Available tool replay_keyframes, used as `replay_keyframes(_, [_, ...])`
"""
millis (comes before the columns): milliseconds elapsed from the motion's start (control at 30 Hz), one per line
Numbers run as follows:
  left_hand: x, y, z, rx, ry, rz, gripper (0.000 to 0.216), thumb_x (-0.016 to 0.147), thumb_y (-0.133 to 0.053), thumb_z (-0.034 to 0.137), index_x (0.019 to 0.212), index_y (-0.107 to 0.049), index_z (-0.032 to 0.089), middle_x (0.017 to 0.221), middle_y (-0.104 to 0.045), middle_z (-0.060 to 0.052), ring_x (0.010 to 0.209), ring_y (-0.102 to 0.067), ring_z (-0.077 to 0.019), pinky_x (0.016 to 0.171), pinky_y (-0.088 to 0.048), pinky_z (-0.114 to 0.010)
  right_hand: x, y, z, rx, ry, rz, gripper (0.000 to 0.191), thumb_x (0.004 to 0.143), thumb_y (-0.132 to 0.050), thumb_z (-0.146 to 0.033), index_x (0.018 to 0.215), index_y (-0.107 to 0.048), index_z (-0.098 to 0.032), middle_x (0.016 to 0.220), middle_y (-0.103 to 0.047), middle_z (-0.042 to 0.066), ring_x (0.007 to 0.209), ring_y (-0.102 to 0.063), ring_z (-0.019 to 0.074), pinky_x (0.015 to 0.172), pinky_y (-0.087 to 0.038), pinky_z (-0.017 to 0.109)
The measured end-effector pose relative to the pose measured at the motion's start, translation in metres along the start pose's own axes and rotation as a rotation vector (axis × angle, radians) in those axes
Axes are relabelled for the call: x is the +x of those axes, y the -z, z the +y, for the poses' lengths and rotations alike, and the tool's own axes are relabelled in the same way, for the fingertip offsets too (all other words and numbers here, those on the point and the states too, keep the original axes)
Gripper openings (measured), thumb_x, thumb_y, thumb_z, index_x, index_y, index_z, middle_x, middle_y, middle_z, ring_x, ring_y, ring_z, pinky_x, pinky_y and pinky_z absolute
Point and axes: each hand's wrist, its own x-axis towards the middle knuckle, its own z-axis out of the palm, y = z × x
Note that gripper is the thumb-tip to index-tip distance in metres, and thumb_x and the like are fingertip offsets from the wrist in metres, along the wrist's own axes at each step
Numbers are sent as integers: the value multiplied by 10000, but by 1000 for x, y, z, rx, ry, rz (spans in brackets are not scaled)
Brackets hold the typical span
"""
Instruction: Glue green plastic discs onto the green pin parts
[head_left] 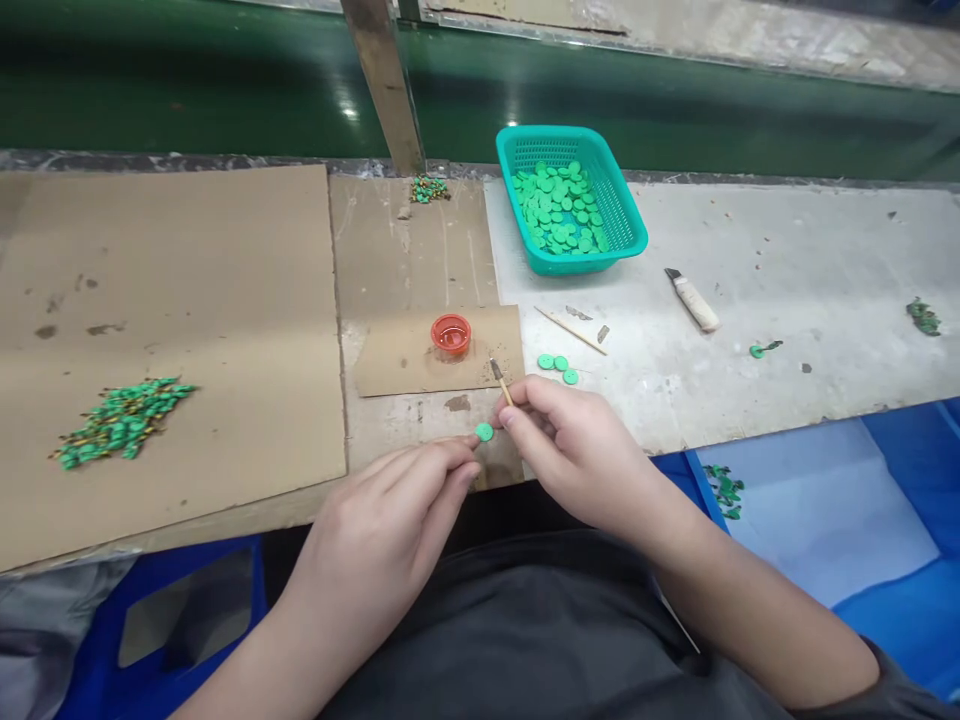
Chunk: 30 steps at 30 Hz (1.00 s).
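My left hand pinches a small green plastic disc at its fingertips, just above the bench edge. My right hand holds a thin wooden stick with a dark tip, and that tip is a little above and apart from the disc. Beyond the hands, an orange-red cup holding liquid stands on a cardboard piece. Several green discs lie to the right of the stick tip.
A teal plastic basket is full of green discs. A utility knife and a loose wooden stick lie on the pale bench. Green-and-brown piles sit on the cardboard. A blue bin stands below right.
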Motion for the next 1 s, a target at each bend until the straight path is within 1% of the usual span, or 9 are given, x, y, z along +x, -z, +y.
replay_keyframes(267, [9, 4, -11, -103, 67, -23, 271, 1331, -569, 473, 1295, -781, 308, 1254, -875, 29, 1059, -877, -184, 984, -702, -240, -10, 2, 0, 95, -29, 14, 222, 1212, -646, -287, 1010, -723, -239, 791, -709, -42, 685, -652, 140, 660, -511, 299])
replay_keyframes(367, [6, 10, -15, -164, 191, 23, 257, 1304, -648, 526, 1252, -835, 358, 1160, -873, 61, 941, -850, -160, 963, -702, -206, -12, 7, 8, 202, -38, 108, 92, 1177, -724, -296, 1184, -791, -233, 879, -793, -19, 752, -763, 159, 705, -625, 304])
replay_keyframes(467, [2, 13, -22, -225, 297, 74, 245, 1254, -762, 564, 1151, -881, 376, 1084, -869, 65, 874, -827, -151, 892, -703, -181, -16, 11, 16, 349, -21, 155, 440, 1124, -783, -216, 1556, -717, -258, 850, -787, -62, 707, -801, 158, 676, -677, 295])
replay_keyframes(533, [2, 14, -25, -299, 338, 96, 260, 1219, -825, 584, 1114, -901, 358, 1067, -872, 43, 853, -831, -161, 814, -706, -173, -18, 13, 17, 423, -5, 144, 605, 1098, -791, -148, 1666, -647, -295, 816, -777, -88, 653, -798, 152, 636, -686, 280])
replay_keyframes(600, [4, 13, -26, -366, 377, 100, 278, 1190, -868, 606, 1115, -913, 341, 1066, -873, 23, 834, -836, -176, 741, -705, -180, -20, 14, 15, 483, -15, 119, 482, 1105, -810, -153, 1557, -735, -301, 804, -788, -83, 621, -796, 143, 615, -698, 263])
replay_keyframes(667, [8, 14, -26, -396, 381, 82, 283, 1190, -864, 615, 1140, -909, 340, 1094, -872, 19, 851, -842, -183, 727, -707, -192, -21, 16, 13, 559, -40, 93, 196, 1151, -818, -235, 1340, -853, -272, 859, -856, -37, 683, -851, 142, 673, -740, 253])
replay_keyframes(833, [19, 18, -31, -321, 96, -29, 203, 1288, -679, 414, 1175, -814, 313, 1138, -831, 30, 999, -805, -169, 922, -662, -239, -20, 16, 14, 813, -34, 49, 127, 1176, -865, -304, 1290, -918, -286, 1241, -984, 48, 1188, -966, 221, 1056, -799, 336])
replay_keyframes(933, [22, 17, -38, -190, -124, -106, 184, 1317, -592, 302, 1257, -765, 289, 1287, -836, 32, 1171, -768, -168, 1106, -577, -287, -15, 12, 16, 773, 4, 114, 48, 1163, -902, -324, 1190, -922, -290, 1008, -958, -2, 925, -938, 170, 879, -781, 289])
replay_keyframes(1000, [20, 14, -41, -112, -198, -130, 172, 1322, -573, 273, 1326, -745, 268, 1400, -832, 19, 1246, -748, -187, 1157, -545, -334, -11, 8, 18, 623, 93, 208, 123, 1199, -851, -358, 1151, -932, -278, 889, -887, -14, 768, -833, 137, 761, -718, 271])
